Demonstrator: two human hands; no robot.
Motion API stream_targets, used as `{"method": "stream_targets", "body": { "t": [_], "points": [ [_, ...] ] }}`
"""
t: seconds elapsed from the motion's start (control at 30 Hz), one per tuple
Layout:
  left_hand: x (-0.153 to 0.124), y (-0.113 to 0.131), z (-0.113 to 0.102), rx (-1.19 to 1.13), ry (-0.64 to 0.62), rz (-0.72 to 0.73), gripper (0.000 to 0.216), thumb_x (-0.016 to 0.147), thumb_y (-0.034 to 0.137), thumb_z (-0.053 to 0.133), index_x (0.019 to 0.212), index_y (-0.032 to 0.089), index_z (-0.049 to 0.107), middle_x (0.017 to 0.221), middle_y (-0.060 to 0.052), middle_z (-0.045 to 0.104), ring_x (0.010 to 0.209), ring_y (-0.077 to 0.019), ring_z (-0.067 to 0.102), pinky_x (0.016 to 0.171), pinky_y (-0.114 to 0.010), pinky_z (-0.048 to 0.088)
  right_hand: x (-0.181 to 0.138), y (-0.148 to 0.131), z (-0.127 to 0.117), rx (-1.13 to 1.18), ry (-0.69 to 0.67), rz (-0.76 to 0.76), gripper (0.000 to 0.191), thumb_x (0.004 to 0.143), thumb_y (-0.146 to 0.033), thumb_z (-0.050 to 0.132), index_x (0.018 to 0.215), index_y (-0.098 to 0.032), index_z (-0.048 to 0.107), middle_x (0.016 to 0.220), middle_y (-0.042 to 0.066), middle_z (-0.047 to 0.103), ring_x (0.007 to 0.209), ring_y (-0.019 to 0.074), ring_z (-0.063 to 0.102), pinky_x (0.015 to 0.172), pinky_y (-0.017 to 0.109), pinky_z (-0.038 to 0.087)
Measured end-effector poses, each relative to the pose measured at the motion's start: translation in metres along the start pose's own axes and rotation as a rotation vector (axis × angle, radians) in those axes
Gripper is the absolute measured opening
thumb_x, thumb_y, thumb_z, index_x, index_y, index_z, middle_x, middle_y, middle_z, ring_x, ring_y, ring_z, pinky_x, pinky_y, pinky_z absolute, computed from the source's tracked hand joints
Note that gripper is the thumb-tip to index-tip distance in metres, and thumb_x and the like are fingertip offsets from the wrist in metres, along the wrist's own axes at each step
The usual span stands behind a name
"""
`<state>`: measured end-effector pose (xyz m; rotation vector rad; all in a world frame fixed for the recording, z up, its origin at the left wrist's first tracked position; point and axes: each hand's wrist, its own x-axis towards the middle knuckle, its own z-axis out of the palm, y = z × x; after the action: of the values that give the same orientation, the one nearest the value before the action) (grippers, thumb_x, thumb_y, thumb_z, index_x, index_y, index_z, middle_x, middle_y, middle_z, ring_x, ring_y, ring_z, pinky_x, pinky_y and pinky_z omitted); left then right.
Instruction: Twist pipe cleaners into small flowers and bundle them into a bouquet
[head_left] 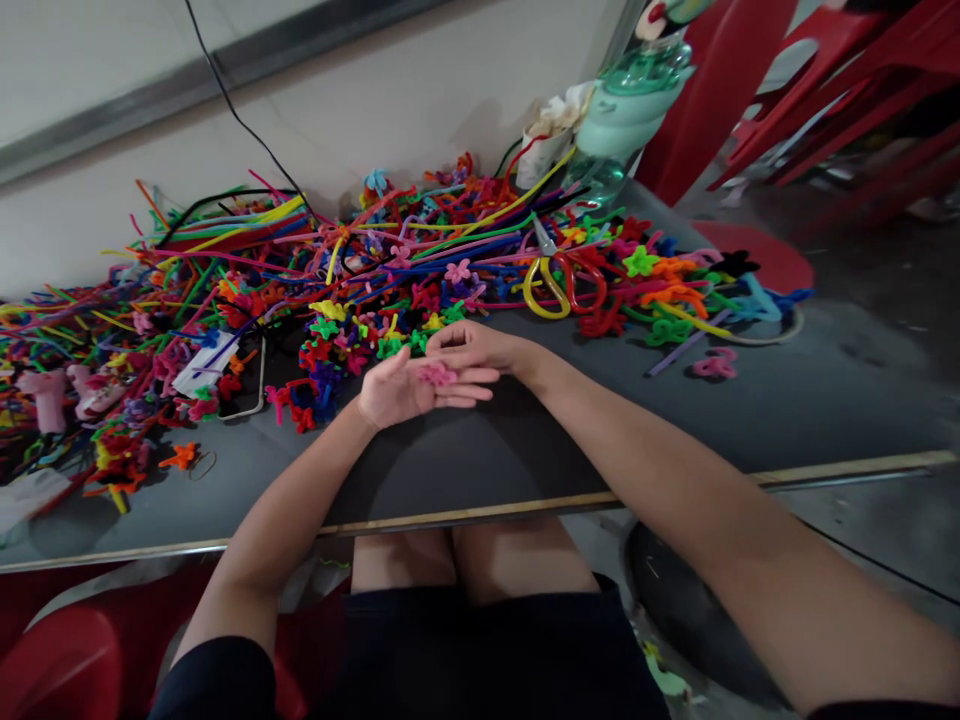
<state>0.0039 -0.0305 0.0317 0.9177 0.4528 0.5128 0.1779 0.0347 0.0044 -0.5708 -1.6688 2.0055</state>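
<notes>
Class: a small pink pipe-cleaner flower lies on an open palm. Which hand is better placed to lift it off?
Probably the right hand: it rests just behind the small pink pipe-cleaner flower, fingers close by. The left hand lies palm up beneath the flower, serving as its support.

On the table (825, 400), front strip bare on both sides, widest at the right. Back half blocked by the pipe-cleaner pile (337, 270), with scissors (559, 282) lying in it. The left hand (405, 388) and right hand (472, 345) occupy the centre, just short of the pile. Stray pink loop (716, 365) sits in the right clearing — orange piece (180, 457) in the left.
</notes>
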Motion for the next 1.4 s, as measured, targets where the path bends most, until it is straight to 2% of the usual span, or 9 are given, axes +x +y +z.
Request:
{"method": "stream_targets", "body": {
  "t": [0.1, 0.23, 0.37, 0.57, 0.7, 0.9, 1.03, 1.17, 1.4],
  "points": [
    [0.004, 0.004, -0.014, 0.094, 0.286, 0.153, 0.068, 0.081, 0.074, 0.038, 0.116, 0.021, 0.063, 0.111, -0.013, 0.071, 0.103, -0.0273, 0.068, 0.088, -0.04, 0.052, 0.006, 0.008, 0.003, 0.162, 0.206, -0.027, 0.03, 0.064, -0.039, 0.081, 0.076, -0.015, 0.066, 0.066, -0.001, 0.063, 0.061, 0.0093, 0.055, 0.059, 0.023, 0.045],
    [0.013, -0.002, -0.036, 0.267, 0.613, 0.344, 0.038, 0.078, 0.053, 0.065, 0.095, 0.02, 0.068, 0.09, -0.007, 0.073, 0.078, -0.0155, 0.07, 0.072, -0.028, 0.055, 0.013, 0.014, 0.004, 0.237, 0.402, -0.11, 0.03, 0.064, -0.039, 0.081, 0.071, -0.015, 0.064, 0.061, -0.002, 0.059, 0.055, 0.0078, 0.052, 0.056, 0.024, 0.043],
    [0.016, -0.01, -0.042, 0.417, 0.816, 0.479, 0.031, 0.075, 0.045, 0.072, 0.091, 0.019, 0.069, 0.074, -0.002, 0.07, 0.062, -0.0103, 0.064, 0.056, -0.022, 0.052, 0.013, 0.014, 0.007, 0.066, 0.424, -0.125, 0.035, 0.068, -0.046, 0.077, 0.073, -0.014, 0.064, 0.057, -0.001, 0.058, 0.054, 0.0084, 0.053, 0.053, 0.024, 0.043],
    [0.013, -0.011, -0.034, 0.563, 1.024, 0.607, 0.032, 0.079, 0.045, 0.068, 0.095, 0.018, 0.068, 0.079, -0.004, 0.072, 0.059, -0.0102, 0.065, 0.049, -0.02, 0.05, 0.011, 0.015, 0.018, -0.174, 0.494, -0.144, 0.038, 0.078, -0.052, 0.066, 0.084, -0.015, 0.064, 0.066, 0.0, 0.058, 0.054, 0.0097, 0.055, 0.049, 0.024, 0.045],
    [0.013, -0.011, -0.032, 0.611, 1.065, 0.647, 0.029, 0.08, 0.044, 0.068, 0.094, 0.018, 0.068, 0.08, -0.004, 0.072, 0.061, -0.0109, 0.066, 0.047, -0.019, 0.049, 0.005, 0.012, 0.023, -0.393, 0.541, -0.196, 0.039, 0.086, -0.052, 0.054, 0.092, -0.015, 0.065, 0.07, 0.002, 0.058, 0.055, 0.0109, 0.053, 0.052, 0.025, 0.041],
    [0.011, -0.013, -0.03, 0.727, 0.983, 0.611, 0.03, 0.08, 0.046, 0.067, 0.091, 0.018, 0.068, 0.07, -0.002, 0.069, 0.058, -0.0105, 0.064, 0.049, -0.02, 0.05, -0.001, 0.012, 0.023, -0.975, 0.401, -0.312, 0.041, 0.095, -0.046, 0.038, 0.081, -0.015, 0.062, 0.077, 0.007, 0.059, 0.07, 0.0156, 0.052, 0.064, 0.028, 0.036],
    [0.01, -0.014, -0.029, 0.789, 0.935, 0.624, 0.028, 0.079, 0.044, 0.068, 0.089, 0.019, 0.068, 0.071, -0.001, 0.068, 0.058, -0.0099, 0.063, 0.054, -0.021, 0.052, 0.001, 0.017, 0.021, -1.02, 0.415, -0.283, 0.041, 0.096, -0.044, 0.037, 0.081, -0.016, 0.063, 0.074, 0.005, 0.058, 0.066, 0.0145, 0.048, 0.062, 0.027, 0.033],
    [0.011, -0.014, -0.03, 0.775, 0.945, 0.633, 0.027, 0.079, 0.044, 0.068, 0.09, 0.018, 0.066, 0.075, -0.002, 0.069, 0.059, -0.0094, 0.062, 0.056, -0.021, 0.052, 0.0, 0.015, 0.022, -1.0, 0.453, -0.284, 0.037, 0.095, -0.043, 0.042, 0.084, -0.016, 0.064, 0.074, 0.005, 0.058, 0.064, 0.0137, 0.047, 0.06, 0.027, 0.032],
    [0.011, -0.01, -0.037, 0.724, 0.984, 0.621, 0.023, 0.079, 0.039, 0.068, 0.083, 0.017, 0.061, 0.076, -0.002, 0.067, 0.06, -0.0083, 0.06, 0.057, -0.021, 0.053, 0.001, 0.01, 0.024, -0.931, 0.404, -0.298, 0.035, 0.096, -0.04, 0.037, 0.087, -0.016, 0.06, 0.082, 0.006, 0.059, 0.071, 0.0147, 0.051, 0.067, 0.027, 0.037]
  ]
}}
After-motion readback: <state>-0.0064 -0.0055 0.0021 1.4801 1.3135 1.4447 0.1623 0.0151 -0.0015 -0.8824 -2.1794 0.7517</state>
